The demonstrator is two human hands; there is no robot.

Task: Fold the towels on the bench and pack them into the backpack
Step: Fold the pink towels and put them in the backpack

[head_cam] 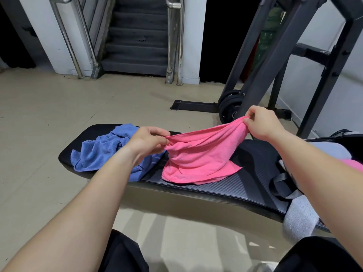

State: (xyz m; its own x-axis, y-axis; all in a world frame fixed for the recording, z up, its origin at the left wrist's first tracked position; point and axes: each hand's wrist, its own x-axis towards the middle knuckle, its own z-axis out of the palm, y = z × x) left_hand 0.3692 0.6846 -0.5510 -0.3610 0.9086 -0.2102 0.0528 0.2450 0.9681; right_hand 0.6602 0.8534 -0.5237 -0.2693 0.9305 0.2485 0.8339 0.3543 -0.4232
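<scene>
1. Head view: a person's left hand (149,141) and right hand (263,122) each pinch the edge of a pink towel (198,160) between thumb and curled fingers. They stretch its upper hem above a black padded bench (247,185). The right hand is higher and farther away than the left. The towel's lower half sags onto the middle of the bench and rests there in loose folds.
2. A blue towel (102,150) lies crumpled on the left end of the bench, just beside the pink one. The left wrist partly covers it.
3. A grey and black backpack (332,150) sits at the right end of the bench, largely hidden behind the right forearm. One black strap (280,183) loops onto the padding. Whether the bag is open cannot be told.
4. A pale grey cloth (300,216) hangs over the near right edge of the bench.
5. On the far side, black weight plates (229,107) rest at the foot of a dark steel rack (275,55). A staircase (137,36) with metal handrails (172,36) rises from the beige tiled floor (49,107).
</scene>
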